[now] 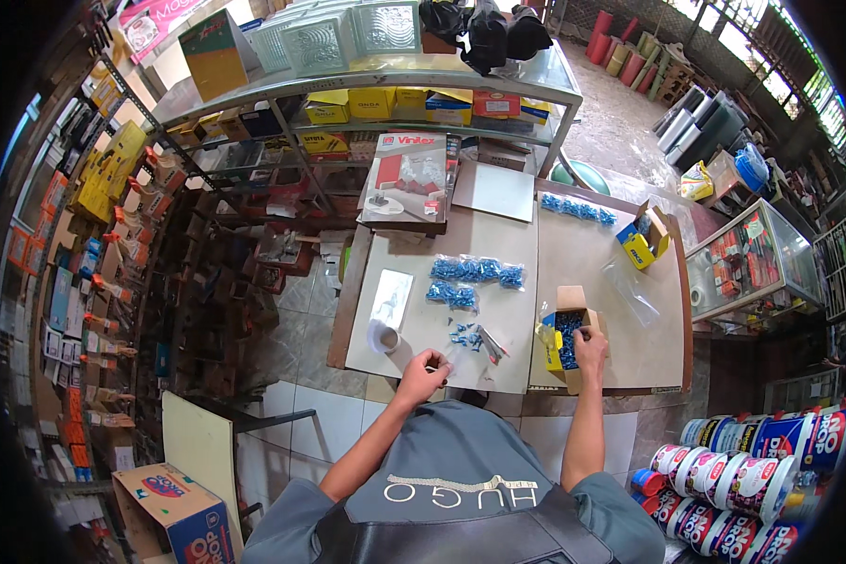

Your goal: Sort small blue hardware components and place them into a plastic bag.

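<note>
Near the middle of the frame, the left hand [425, 370] rests on the worktop [592, 254] with its fingers curled in. It is too small to see if it pinches anything. Just above and to the right of it lies a little heap of small blue pieces [464, 336], next to a thin clear bag [492, 343].

The right hand [590, 346] is a bit to the right of the middle. Its fingers reach into an open cardboard box [566, 331] full of the same blue pieces. You cannot tell if the fingers have closed on any of them.

Higher up on the worktop lie clear bags packed with blue pieces [477, 271], and a row of more blue bags [578, 209] sits toward the upper right. A yellow and blue box [645, 237] stands open near them. A white roll [383, 336] sits left of the left hand.

At the top of the frame is a metal shelf [367, 85] with yellow boxes. Stacked tubs [743, 475] fill the lower right.
</note>
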A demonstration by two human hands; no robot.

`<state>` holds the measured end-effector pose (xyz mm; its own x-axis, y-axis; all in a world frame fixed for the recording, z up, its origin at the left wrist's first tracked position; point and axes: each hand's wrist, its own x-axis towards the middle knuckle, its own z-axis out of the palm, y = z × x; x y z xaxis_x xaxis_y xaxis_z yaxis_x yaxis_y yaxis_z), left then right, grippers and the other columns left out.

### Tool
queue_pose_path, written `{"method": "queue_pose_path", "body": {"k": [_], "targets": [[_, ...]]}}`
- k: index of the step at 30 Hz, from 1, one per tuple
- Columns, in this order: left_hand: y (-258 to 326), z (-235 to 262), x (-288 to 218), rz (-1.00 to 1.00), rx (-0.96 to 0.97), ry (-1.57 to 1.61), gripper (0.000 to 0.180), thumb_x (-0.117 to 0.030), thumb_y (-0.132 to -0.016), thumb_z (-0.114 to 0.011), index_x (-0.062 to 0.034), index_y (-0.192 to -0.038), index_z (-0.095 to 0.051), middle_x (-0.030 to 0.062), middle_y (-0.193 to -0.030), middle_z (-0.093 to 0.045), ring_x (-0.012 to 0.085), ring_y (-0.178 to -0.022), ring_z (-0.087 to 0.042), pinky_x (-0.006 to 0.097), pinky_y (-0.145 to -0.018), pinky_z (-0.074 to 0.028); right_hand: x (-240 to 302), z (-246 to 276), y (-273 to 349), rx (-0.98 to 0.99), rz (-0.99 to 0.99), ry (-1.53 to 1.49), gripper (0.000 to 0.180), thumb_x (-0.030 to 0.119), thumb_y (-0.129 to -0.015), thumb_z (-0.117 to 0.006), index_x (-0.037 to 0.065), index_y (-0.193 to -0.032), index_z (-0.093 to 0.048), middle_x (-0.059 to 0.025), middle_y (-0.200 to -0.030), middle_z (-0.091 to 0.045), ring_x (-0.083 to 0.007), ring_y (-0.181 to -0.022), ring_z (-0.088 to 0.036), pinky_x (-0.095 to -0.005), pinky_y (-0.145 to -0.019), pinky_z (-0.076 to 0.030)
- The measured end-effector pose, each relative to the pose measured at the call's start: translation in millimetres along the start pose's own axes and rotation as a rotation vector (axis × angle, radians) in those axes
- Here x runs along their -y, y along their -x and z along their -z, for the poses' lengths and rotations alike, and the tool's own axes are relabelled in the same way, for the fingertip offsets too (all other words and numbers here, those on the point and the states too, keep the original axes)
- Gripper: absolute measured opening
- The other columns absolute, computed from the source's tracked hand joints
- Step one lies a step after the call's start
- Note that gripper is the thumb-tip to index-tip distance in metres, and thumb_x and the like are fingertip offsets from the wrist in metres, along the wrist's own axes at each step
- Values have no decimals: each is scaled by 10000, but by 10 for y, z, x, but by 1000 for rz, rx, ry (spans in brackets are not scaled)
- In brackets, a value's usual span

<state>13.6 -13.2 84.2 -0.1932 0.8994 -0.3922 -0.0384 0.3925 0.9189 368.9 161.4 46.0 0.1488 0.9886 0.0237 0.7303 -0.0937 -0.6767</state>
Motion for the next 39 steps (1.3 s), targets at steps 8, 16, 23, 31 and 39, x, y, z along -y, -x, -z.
{"method": "queue_pose_path", "body": {"k": [8,16,23,31,39], "targets": [[-15,80,66,5,-17,-9,178,-134,-883,-701,7,-920,-599,64,-819,-652,121,-682,-628,278,-586,-537,501,-435,171,-15,-104,-832,249,12,-891,-626,-16,-1127,-701,-72,-933,-717,-153,-815,-686,-288,-747,-547],[-36,162,92,-43,-1,-20,175,-133,-884,-695,4,-931,-597,61,-816,-650,121,-664,-627,277,-588,-536,1121,-1305,641,434,147,-226,241,80,-809,-687,16,-1030,-755,-160,-967,-742,-236,-836,-719,-342,-774,-562],[30,210,101,-28,-18,7,177,-137,-882,-701,2,-920,-598,56,-809,-647,115,-656,-621,270,-583,-528,1278,-1497,703,477,413,124,210,160,-808,-679,36,-965,-743,-222,-943,-689,-395,-927,-662,-485,-845,-527],[47,251,137,-11,-16,12,189,-146,-879,-703,5,-924,-598,52,-797,-646,109,-646,-615,269,-582,-516,1222,-1586,720,473,387,131,211,127,-803,-698,32,-984,-751,-220,-961,-670,-403,-937,-653,-467,-876,-522],[17,248,97,-20,-1,-4,172,-128,-880,-691,8,-930,-597,59,-803,-647,112,-648,-616,270,-577,-515,1240,-1593,723,467,391,136,223,108,-798,-691,19,-998,-734,-224,-973,-661,-407,-930,-649,-469,-885,-520]]}}
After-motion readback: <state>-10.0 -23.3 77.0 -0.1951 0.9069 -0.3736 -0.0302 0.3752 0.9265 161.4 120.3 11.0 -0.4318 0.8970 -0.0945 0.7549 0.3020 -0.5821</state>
